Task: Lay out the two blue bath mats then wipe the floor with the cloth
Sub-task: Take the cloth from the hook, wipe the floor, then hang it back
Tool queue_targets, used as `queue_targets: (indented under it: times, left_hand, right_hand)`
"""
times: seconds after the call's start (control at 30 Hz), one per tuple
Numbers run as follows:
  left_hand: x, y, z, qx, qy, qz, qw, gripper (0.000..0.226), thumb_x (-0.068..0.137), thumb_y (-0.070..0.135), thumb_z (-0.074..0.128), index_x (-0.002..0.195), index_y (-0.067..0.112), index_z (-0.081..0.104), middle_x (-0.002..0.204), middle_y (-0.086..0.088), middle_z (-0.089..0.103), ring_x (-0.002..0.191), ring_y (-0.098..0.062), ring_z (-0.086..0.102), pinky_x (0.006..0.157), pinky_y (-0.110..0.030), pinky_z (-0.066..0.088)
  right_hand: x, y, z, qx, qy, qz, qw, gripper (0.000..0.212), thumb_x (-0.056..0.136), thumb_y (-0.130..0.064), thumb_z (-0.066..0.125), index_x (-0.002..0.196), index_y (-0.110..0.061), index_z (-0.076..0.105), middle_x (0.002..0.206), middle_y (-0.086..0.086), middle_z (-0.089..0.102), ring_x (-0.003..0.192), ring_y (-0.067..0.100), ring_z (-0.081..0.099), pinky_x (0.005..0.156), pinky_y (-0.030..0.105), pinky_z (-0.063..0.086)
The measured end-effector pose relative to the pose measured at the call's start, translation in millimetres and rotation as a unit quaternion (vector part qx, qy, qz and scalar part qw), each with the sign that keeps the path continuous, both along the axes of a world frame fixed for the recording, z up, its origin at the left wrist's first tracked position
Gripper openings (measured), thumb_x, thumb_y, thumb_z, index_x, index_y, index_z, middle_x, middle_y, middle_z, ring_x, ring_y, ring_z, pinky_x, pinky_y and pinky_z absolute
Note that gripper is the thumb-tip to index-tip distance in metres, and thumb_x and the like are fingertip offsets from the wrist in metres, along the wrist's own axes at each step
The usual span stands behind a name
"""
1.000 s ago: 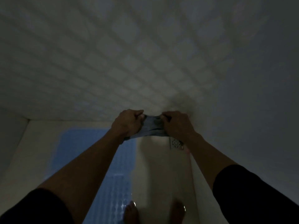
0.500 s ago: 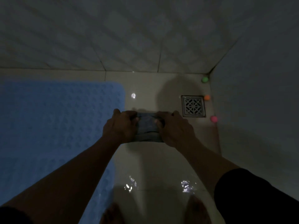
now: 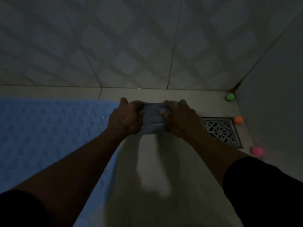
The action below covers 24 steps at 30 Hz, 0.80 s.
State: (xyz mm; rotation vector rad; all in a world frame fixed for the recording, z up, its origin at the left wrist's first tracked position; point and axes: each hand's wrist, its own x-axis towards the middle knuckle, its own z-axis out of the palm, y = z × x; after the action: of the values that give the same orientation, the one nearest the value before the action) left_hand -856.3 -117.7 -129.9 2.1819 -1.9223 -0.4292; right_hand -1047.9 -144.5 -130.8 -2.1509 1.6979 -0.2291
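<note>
A grey-blue cloth (image 3: 152,118) is bunched between both hands, low over the pale floor tiles (image 3: 157,185) near the back wall. My left hand (image 3: 125,118) grips its left end and my right hand (image 3: 180,119) grips its right end. A blue bath mat (image 3: 49,136) with a bumpy surface lies flat on the floor to the left, its right edge under my left forearm. Only one mat can be seen in the dim light.
A square metal floor drain (image 3: 221,131) sits right of my right hand. A green ball (image 3: 229,97), an orange ball (image 3: 238,120) and a pink ball (image 3: 256,150) lie along the right wall (image 3: 275,104). The tiled back wall (image 3: 131,46) rises just beyond the hands.
The view has tipped down from the wall to the floor. Both hands, still holding the cloth, have dropped closer to the floor and toward the back wall. My feet are out of sight now.
</note>
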Motion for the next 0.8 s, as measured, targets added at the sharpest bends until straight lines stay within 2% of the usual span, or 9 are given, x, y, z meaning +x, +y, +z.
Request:
queue_targets:
  times: [0.07,0.13,0.23,0.37,0.5,0.6,0.67,0.8]
  left_hand:
    - [7,-15,-7,-0.020,-0.012,-0.009,1.000,0.044,0.096,0.043,0.051,0.139,0.034,0.051,0.118,-0.013,0.047,0.098,-0.036,0.058,0.073,-0.034,0.041]
    - [14,-29,-10,-0.036,-0.017,-0.005,0.999,0.043,0.093,0.043,0.054,0.136,0.036,0.053,0.115,-0.012,0.046,0.099,-0.038,0.058,0.077,-0.039,0.046]
    - [18,-45,-8,-0.051,-0.020,0.015,0.998,0.038,0.095,0.044,0.050,0.132,0.036,0.055,0.115,-0.014,0.047,0.101,-0.041,0.058,0.082,-0.043,0.049]
    - [15,-57,-5,-0.062,-0.013,0.025,0.998,0.038,0.099,0.044,0.044,0.133,0.034,0.054,0.118,-0.014,0.046,0.101,-0.040,0.058,0.084,-0.043,0.048]
    - [14,-75,-24,-0.076,-0.028,0.026,0.996,0.039,0.100,0.045,0.043,0.136,0.033,0.052,0.120,-0.014,0.043,0.094,-0.043,0.060,0.084,-0.045,0.049]
    - [15,-86,-43,-0.072,-0.039,0.025,0.996,0.038,0.100,0.045,0.043,0.136,0.034,0.050,0.120,-0.014,0.041,0.092,-0.044,0.060,0.084,-0.046,0.051]
    - [16,-90,-53,-0.059,-0.046,0.025,0.997,0.038,0.100,0.045,0.043,0.137,0.035,0.049,0.121,-0.014,0.041,0.091,-0.044,0.060,0.082,-0.045,0.051]
    - [18,-92,-64,-0.064,-0.055,0.022,0.996,0.039,0.100,0.044,0.043,0.137,0.035,0.050,0.120,-0.013,0.040,0.086,-0.043,0.060,0.074,-0.041,0.046]
  right_hand:
    - [6,-13,-8,-0.051,-0.003,0.001,0.999,0.048,0.098,-0.050,0.043,0.141,-0.027,0.046,0.124,0.016,0.048,0.100,0.041,0.058,0.080,0.042,0.048]
    - [12,-23,-15,-0.090,0.010,0.011,0.996,0.050,0.098,-0.051,0.043,0.141,-0.026,0.046,0.122,0.016,0.049,0.097,0.041,0.059,0.079,0.042,0.049]
    - [21,-39,-16,-0.092,0.010,-0.012,0.996,0.048,0.098,-0.054,0.040,0.139,-0.031,0.045,0.125,0.015,0.048,0.100,0.042,0.058,0.082,0.043,0.048]
    - [27,-59,-13,-0.088,0.030,-0.038,0.995,0.041,0.098,-0.050,0.040,0.132,-0.028,0.050,0.122,0.013,0.053,0.098,0.037,0.057,0.071,0.038,0.038]
    - [27,-79,-29,-0.116,0.035,-0.049,0.991,0.041,0.097,-0.048,0.040,0.130,-0.027,0.052,0.118,0.011,0.054,0.093,0.034,0.058,0.068,0.035,0.035]
    - [28,-87,-47,-0.142,0.049,-0.035,0.988,0.041,0.098,-0.049,0.039,0.133,-0.028,0.050,0.120,0.011,0.053,0.090,0.035,0.060,0.067,0.037,0.041]
    - [29,-87,-56,-0.160,0.045,-0.021,0.986,0.044,0.099,-0.050,0.040,0.136,-0.028,0.049,0.122,0.014,0.049,0.089,0.040,0.062,0.072,0.041,0.049]
    - [31,-91,-68,-0.157,0.031,-0.024,0.987,0.043,0.099,-0.049,0.040,0.134,-0.027,0.049,0.120,0.016,0.048,0.089,0.044,0.061,0.074,0.044,0.050]
